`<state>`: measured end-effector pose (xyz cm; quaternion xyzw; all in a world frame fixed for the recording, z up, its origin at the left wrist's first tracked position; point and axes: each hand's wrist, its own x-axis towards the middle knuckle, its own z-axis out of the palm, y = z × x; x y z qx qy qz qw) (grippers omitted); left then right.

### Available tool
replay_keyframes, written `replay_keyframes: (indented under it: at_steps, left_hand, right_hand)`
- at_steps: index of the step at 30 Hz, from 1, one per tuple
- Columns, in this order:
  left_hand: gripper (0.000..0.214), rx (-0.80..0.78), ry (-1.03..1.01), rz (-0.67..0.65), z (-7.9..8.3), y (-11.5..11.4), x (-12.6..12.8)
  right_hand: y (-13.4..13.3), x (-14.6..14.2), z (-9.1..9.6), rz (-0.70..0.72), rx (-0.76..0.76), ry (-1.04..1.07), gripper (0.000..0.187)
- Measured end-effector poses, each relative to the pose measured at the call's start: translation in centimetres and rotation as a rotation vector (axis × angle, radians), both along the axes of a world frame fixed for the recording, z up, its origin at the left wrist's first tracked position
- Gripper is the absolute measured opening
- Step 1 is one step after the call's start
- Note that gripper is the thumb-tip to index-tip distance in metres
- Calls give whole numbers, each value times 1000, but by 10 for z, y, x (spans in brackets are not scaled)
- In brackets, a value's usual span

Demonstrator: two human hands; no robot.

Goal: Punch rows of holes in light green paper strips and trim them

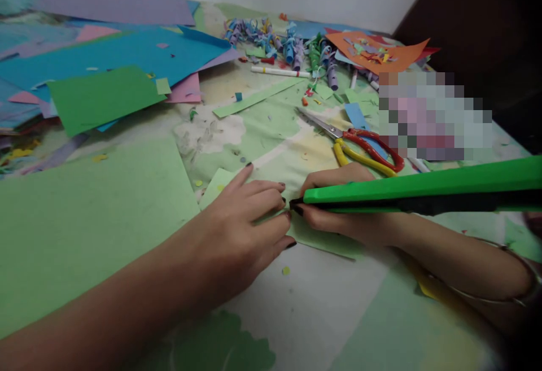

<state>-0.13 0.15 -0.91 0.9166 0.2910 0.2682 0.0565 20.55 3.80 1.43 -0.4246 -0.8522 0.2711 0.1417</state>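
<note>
My left hand (241, 227) lies with fingers spread over a light green piece of paper (334, 244), pressing at its left part. In my right hand (334, 221), thumb and fingers close round the narrow end of a long green tool (427, 187) with a black underside. Its black tip meets the paper just beside my left fingertips; what kind of tool it is I cannot make out. Just beyond the right hand lie scissors (334, 131) with red and yellow handles, blades pointing away to the left.
A large light green sheet (97, 224) lies at left, with blue paper (127, 52) and green paper (105, 100) behind. Curled paper rolls (290, 46), a white marker (279, 71) and orange paper (381, 55) with scraps lie farther back. One area at right is pixelated.
</note>
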Motion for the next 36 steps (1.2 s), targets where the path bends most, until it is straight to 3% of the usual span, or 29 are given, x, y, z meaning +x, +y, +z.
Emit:
replay_keyframes:
  at_steps: [3, 14, 21, 24, 29, 33, 36]
  left_hand:
    - [19, -92, -5, 7, -1, 0, 0]
    - [16, -56, 20, -4, -1, 0, 0]
    - [17, -50, 57, -26, 6, 7, 0]
    - [25, -103, 134, 74, 14, 10, -2]
    - [37, -131, 221, 195, 22, 9, -6]
    - [34, -187, 228, 166, 20, 7, -8]
    - [26, -226, 204, 28, 17, 9, -13]
  right_hand:
    - [0, -2, 1, -24, 27, -11, 17]
    - [-2, -4, 0, -12, 77, 15, 18]
    - [5, 3, 2, 55, -40, 76, 15]
    - [8, 8, 3, 117, -89, 123, 12]
    - [6, 8, 5, 86, -87, 116, 11]
    - [6, 8, 3, 110, -96, 125, 9]
    - [10, 10, 1, 128, -140, 125, 8]
